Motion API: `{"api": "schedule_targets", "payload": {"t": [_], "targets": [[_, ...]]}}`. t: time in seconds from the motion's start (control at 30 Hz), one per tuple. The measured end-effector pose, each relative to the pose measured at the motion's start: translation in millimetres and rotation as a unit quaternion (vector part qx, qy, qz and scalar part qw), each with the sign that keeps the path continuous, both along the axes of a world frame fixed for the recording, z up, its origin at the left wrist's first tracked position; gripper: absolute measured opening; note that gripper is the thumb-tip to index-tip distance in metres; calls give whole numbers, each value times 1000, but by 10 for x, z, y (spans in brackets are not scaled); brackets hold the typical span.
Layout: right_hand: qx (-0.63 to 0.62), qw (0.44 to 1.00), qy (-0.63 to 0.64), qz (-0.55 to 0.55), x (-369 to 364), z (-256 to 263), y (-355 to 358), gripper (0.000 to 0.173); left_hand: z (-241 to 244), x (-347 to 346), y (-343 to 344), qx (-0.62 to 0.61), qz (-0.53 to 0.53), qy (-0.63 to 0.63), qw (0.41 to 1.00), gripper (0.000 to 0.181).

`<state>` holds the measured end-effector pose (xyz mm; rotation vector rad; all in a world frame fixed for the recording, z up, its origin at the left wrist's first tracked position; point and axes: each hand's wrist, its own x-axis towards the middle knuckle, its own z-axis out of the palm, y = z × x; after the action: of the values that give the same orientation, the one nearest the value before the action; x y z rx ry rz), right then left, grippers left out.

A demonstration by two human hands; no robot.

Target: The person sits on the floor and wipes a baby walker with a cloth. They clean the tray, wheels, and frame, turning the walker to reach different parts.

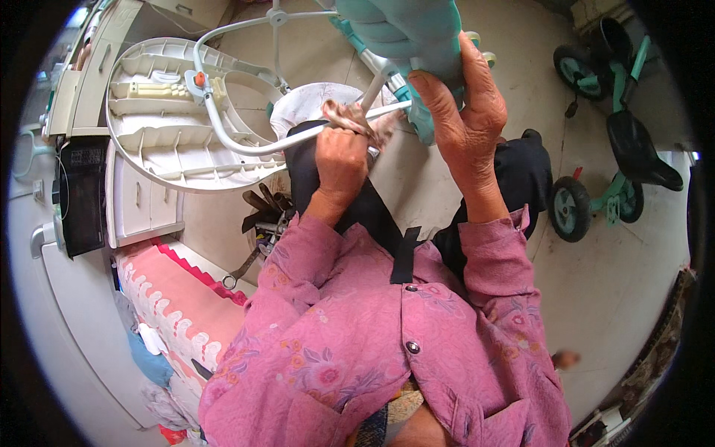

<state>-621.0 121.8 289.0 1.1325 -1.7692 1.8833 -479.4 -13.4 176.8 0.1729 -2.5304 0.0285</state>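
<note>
My left hand (341, 167) is closed on a crumpled pinkish cloth (349, 117) against a white metal tube (268, 148) of a wheeled frame. With thumb and fingers spread around its edge, my right hand (469, 120) grips a teal padded seat part (405, 33). The frame's tube curves to an orange-buttoned joint (200, 79) at the left. Beside it is a large white ribbed plastic tray (195, 162), its underside showing. A white patterned fabric piece (301, 103) lies behind the cloth.
A teal and black children's ride-on (617, 128) stands on the floor at the right. Tools, among them a ring wrench (230, 281), lie low at the left, near a white cabinet (137, 201). A pink cloth-covered surface (184, 296) is at my left side.
</note>
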Motion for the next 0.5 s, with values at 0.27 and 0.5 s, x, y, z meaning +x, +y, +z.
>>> {"api": "schedule_targets", "payload": {"t": [0.27, 0.5], "targets": [[-1, 1000, -7, 2, 17, -7, 4, 52, 46, 173, -31, 99, 38, -73, 992, 11], [36, 990, 93, -103, 180, -86, 145, 42, -101, 126, 263, 502, 67, -55, 861, 9]]}}
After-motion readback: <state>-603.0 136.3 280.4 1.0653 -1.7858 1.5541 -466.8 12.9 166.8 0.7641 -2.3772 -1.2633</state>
